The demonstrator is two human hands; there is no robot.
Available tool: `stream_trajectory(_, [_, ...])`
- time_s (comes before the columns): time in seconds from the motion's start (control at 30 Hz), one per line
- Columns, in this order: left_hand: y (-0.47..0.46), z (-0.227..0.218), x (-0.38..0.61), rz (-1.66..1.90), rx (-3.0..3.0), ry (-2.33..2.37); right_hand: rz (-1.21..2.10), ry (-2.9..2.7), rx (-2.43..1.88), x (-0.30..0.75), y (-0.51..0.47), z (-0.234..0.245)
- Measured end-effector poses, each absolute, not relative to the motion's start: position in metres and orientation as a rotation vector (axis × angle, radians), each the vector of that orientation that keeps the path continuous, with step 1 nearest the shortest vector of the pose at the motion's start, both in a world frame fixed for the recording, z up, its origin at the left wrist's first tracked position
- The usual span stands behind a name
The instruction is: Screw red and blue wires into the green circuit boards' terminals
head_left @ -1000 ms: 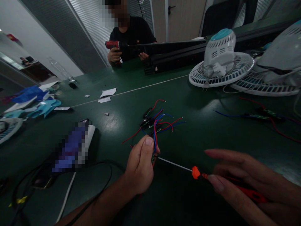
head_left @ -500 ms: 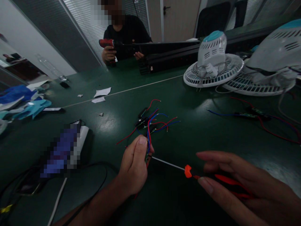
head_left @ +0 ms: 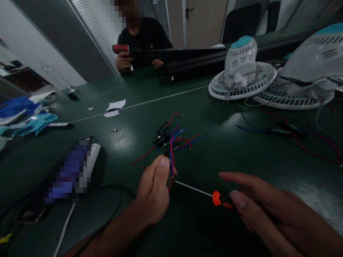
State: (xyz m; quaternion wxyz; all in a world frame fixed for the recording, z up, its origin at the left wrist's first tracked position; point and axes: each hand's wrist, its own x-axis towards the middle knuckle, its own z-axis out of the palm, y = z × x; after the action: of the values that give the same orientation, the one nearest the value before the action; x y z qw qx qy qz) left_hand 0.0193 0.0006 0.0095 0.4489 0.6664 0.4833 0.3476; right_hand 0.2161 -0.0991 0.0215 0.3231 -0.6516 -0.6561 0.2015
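My left hand (head_left: 155,189) pinches a small part with red and blue wires (head_left: 171,162) rising from it, just above the dark green table (head_left: 214,150). My right hand (head_left: 268,210) grips a red-handled screwdriver (head_left: 214,197); its thin metal shaft points left, with the tip at the part in my left fingers. Beyond my left hand lies a tangle of loose red and blue wires with small black parts (head_left: 174,137).
Two white fan heads (head_left: 241,71) (head_left: 308,78) lie at the back right, with more wires (head_left: 289,134) near them. Across the table a person holds a red power drill (head_left: 122,50) against a long black bar (head_left: 187,57). Paper scraps (head_left: 115,105), blue gloves (head_left: 34,123) and black cables (head_left: 112,200) lie to the left.
My right hand has slid forward over the screwdriver handle, hiding most of it. The left hand has hardly moved and still pinches the wired part.
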Motion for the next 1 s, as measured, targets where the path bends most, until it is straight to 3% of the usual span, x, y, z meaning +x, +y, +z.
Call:
stream_trajectory(0.4, [0.0041,0.0109,0.0213,0.872,1.661,1.223,0.652,-1.400,-1.679,0.2154,-0.1032,0.0182])
stream_trajectory(1.0, [0.0033,0.0112,0.0214,0.853,1.620,1.227,0.529,-1.298,-1.797,0.2107,-0.1059,0.0203])
